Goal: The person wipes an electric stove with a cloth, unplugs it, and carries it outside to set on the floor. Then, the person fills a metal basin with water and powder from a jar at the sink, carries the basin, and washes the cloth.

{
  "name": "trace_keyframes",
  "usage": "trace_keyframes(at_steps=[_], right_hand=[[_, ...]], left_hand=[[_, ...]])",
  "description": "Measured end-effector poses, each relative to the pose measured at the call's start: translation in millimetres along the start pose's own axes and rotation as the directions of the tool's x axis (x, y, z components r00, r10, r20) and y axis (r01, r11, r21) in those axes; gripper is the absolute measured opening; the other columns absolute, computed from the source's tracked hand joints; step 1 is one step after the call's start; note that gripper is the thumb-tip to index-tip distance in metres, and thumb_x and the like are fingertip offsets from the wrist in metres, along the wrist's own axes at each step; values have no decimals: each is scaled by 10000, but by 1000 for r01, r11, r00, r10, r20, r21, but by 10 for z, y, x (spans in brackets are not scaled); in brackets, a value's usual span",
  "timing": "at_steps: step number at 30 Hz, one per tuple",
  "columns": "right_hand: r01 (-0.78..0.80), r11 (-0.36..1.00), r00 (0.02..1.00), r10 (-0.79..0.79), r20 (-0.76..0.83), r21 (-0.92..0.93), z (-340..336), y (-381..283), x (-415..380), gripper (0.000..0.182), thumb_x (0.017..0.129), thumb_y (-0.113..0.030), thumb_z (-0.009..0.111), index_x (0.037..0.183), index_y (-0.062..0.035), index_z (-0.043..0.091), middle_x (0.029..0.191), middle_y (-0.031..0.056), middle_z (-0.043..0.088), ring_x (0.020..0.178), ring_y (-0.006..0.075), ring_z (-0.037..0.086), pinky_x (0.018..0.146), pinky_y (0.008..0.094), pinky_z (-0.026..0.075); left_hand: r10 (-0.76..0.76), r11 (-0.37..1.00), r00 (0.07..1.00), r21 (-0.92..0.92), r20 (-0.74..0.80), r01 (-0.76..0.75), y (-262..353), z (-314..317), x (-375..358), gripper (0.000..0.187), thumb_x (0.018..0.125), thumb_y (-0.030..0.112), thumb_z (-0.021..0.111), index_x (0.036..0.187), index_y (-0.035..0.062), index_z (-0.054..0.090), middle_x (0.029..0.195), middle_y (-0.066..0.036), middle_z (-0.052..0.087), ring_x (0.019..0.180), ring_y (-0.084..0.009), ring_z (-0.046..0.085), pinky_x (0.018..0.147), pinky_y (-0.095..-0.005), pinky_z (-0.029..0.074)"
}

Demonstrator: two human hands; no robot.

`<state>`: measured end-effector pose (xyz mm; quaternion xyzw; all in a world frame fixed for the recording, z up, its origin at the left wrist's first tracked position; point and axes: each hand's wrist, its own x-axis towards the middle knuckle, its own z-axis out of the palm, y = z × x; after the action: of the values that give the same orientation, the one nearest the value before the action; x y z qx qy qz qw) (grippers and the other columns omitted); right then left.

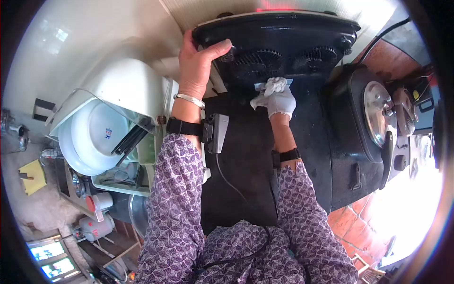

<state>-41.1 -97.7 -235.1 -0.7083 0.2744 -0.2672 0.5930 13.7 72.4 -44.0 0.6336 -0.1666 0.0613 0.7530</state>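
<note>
Plainly tipped up at the back edge of the desk (236,184), underside outward: a black appliance (283,35) with two round vents (257,57). Gripped at its left end by the left hand (196,66), thumb (220,48) over the near side, fingers mostly hidden. Lower down, at the foot of the appliance, the right hand (282,102), bunched around a white cloth (275,85) and covered in white itself; glove or more cloth, cannot tell. Equally hard to tell: exact contact between cloth, underside and desk.

Chief worry, a slip of that one-sided left hold. Seems to steady the tilt from a single end, with no hand at the right one; could drop forward onto the right hand just below, most likely through a shift of the thumb or a slick casing. Could also skid at the foot, given a hard push low down. Some risk, too, of a snag on the vents from loose folds, and of damp inside from any wetness in the cloth.

Near the right edge, a black pressure cooker (352,106), close to the appliance's right end: liable to a knock from a sideways twist. Beside the black wristband (182,127) on the left arm, a grey box (217,135) with a thin cord (229,180) trailing toward the front edge; could catch during a sharp pull back.
</note>
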Motion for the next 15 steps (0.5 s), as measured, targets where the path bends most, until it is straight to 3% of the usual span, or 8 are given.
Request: trace_keyframes(at_steps=[3,5,8,10,11,12,13,15], right_hand=[[-225,972,973,221,65,63,-168,-401,18,455,801,-418,578,946,12,599,832,102,646,776,185,612,725,305,457],[-286,757,954,165,252,588,-383,-1147,-141,350,859,-360,538,871,-13,573,714,69,600,691,180,615,558,303,498],[-216,872,976,173,136,439,-196,-936,-83,192,851,-206,522,883,-24,573,694,68,592,637,176,607,544,284,499],[53,965,989,-15,147,-258,-19,-555,-175,223,808,-211,543,939,-39,596,790,125,639,701,193,624,651,308,497],[-35,989,980,62,189,-144,65,-581,-329,250,804,-259,556,942,-55,598,834,131,652,749,238,636,668,323,497],[10,894,946,136,294,-448,85,-751,-383,266,800,-262,540,972,-65,591,946,139,639,834,246,630,718,321,494],[526,615,851,-369,375,-587,209,-594,-470,287,790,-264,516,994,-74,585,1069,152,593,901,248,608,758,320,487],[261,831,857,34,514,-490,129,-862,-423,276,790,-244,489,1000,-91,584,1094,125,574,915,247,593,773,320,485]], left_hand=[[2,999,1000,-46,-4,-2,10,56,-4,455,644,58,739,1030,6,504,934,-74,592,826,-149,576,775,-264,471],[0,1000,1000,21,-11,1,8,40,-24,454,644,60,737,1030,7,504,925,-68,594,832,-150,575,786,-263,461],[-3,1000,1000,10,-16,3,21,27,-57,455,641,56,736,1028,0,502,925,-72,593,825,-150,577,792,-263,459],[16,1000,1000,-16,-12,-16,17,49,-22,442,648,45,727,1026,1,501,931,-70,588,823,-146,578,787,-261,469],[11,1000,1000,-19,-7,-11,10,54,-37,442,648,45,727,1026,1,501,931,-70,588,823,-146,578,787,-261,469],[14,999,1000,-35,-7,-14,3,55,-43,436,654,41,721,1029,1,502,931,-70,586,820,-145,578,784,-259,473],[20,999,1000,-50,-3,-20,-2,51,-31,430,661,37,716,1032,2,502,931,-71,583,816,-145,579,781,-257,476],[13,999,1000,-30,17,-12,-39,17,-6,420,672,42,709,1037,9,505,929,-63,582,832,-149,573,794,-264,467]])
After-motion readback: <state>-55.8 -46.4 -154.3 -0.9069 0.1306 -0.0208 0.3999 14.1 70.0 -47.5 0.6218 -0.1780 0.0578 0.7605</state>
